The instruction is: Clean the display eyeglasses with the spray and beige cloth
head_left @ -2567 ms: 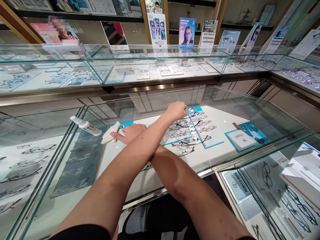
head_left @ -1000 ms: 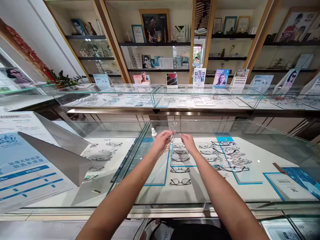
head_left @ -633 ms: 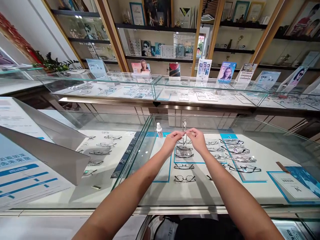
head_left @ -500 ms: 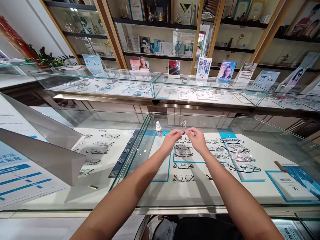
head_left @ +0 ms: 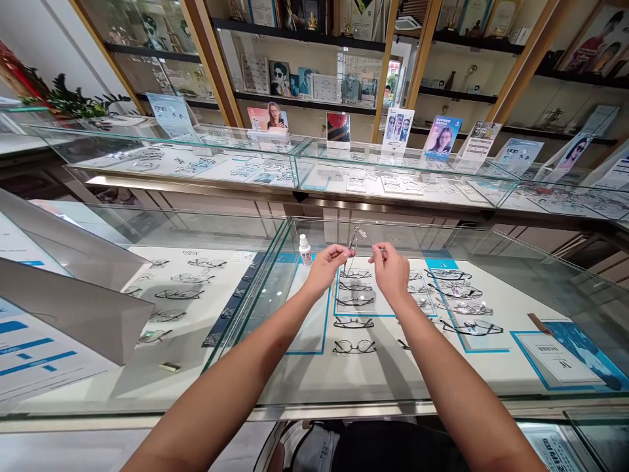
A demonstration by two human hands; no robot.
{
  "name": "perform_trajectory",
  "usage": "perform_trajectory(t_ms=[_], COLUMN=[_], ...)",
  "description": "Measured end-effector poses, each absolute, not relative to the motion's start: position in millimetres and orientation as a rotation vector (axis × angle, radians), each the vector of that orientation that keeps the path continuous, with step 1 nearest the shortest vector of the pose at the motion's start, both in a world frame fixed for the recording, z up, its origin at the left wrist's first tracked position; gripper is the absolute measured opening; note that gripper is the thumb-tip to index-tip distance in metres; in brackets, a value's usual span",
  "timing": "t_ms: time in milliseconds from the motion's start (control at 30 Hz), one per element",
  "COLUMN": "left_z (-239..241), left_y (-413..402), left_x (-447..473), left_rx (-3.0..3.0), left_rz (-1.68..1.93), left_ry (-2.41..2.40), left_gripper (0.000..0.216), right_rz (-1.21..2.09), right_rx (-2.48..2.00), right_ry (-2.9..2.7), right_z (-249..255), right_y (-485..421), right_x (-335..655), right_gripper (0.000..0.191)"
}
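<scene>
A thin metal pair of glasses (head_left: 358, 238) hangs in the air above the glass display counter (head_left: 442, 393). My left hand (head_left: 324, 267) pinches one of its arms and my right hand (head_left: 392, 269) pinches the other, both with fingers closed. The frame is spread open between the two hands. A small white spray bottle (head_left: 305, 250) stands upright on the glass just left of my left hand.
Several pairs of glasses (head_left: 354, 322) lie in rows on white and blue trays under the glass. A large angled sign (head_left: 63, 308) stands at the left. A second counter (head_left: 304, 177) with cards and posters runs behind. Shelves line the back wall.
My arms uncrossed and left the cloth and the counter top. Both hands now hold the glasses up, and over the last half second the frame's arms have spread further apart.
</scene>
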State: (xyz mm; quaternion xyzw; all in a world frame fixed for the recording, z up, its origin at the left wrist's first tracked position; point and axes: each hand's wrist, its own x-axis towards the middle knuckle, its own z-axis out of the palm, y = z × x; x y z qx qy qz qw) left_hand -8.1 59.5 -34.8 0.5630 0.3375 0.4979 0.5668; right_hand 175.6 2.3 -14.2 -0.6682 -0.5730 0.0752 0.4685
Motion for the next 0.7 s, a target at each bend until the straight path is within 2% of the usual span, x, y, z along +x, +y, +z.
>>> perform_trajectory(t_ms=[333,467,700], left_z=[-36,-35,-39], left_y=[57,58,55], left_x=[-8,-8,-5], left_rx=[1.452,1.415,1.465], left_rz=[1.129,1.156,1.086], left_ry=[0.775,0.815,0.71], left_gripper=[0.04,0.043,0.039], right_rz=[-0.007,0.092,0.307], right_rx=[-1.511,-1.46,-1.465], right_ry=[-1.271,-1.424,-1.533], right_z=[-10,-13,-18], right_y=[3,1,2], right_x=[181,176,167], right_gripper=[0.033,0.027,0.028])
